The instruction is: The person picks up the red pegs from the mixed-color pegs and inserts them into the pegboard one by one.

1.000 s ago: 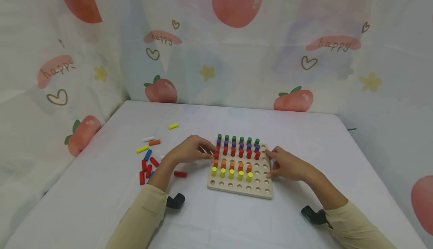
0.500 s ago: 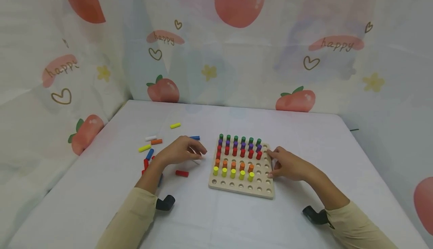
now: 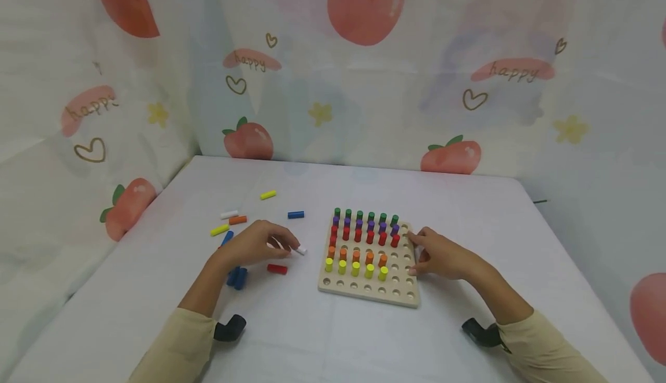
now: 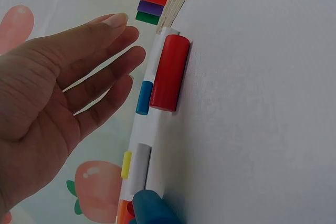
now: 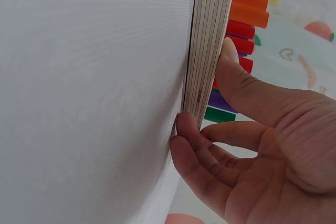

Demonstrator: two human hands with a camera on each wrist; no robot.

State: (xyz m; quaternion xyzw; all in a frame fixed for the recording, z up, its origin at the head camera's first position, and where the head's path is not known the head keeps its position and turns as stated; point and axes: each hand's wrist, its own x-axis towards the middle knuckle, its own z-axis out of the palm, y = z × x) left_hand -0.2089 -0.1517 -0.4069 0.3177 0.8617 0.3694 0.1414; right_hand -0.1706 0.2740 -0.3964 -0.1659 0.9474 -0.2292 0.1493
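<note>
My left hand (image 3: 260,244) hovers over the loose pegs left of the board, fingers loosely bent and holding nothing in the left wrist view. Just past its fingertips lies a white peg (image 3: 300,250); a red peg (image 3: 277,269) lies nearer me. The wooden pegboard (image 3: 364,295) carries rows of green (image 3: 360,215), purple, red (image 3: 358,235), orange (image 3: 356,255) and yellow pegs (image 3: 355,268). One more red peg (image 3: 332,241) stands at the left of the row before the full red one. My right hand (image 3: 442,253) grips the board's right edge, thumb (image 5: 233,69) at its upper edge.
A blue peg (image 3: 296,214) lies behind the left hand. Farther left are yellow (image 3: 219,230), white (image 3: 229,214) and orange pegs (image 3: 237,220), with blue pegs (image 3: 240,279) near the left wrist. The left forearm hides part of the pile. A printed curtain (image 3: 364,111) stands behind the table.
My left hand has let go of the red peg at the board's left edge and moved left and toward me, over the loose pegs. My right hand stays at the board's right edge.
</note>
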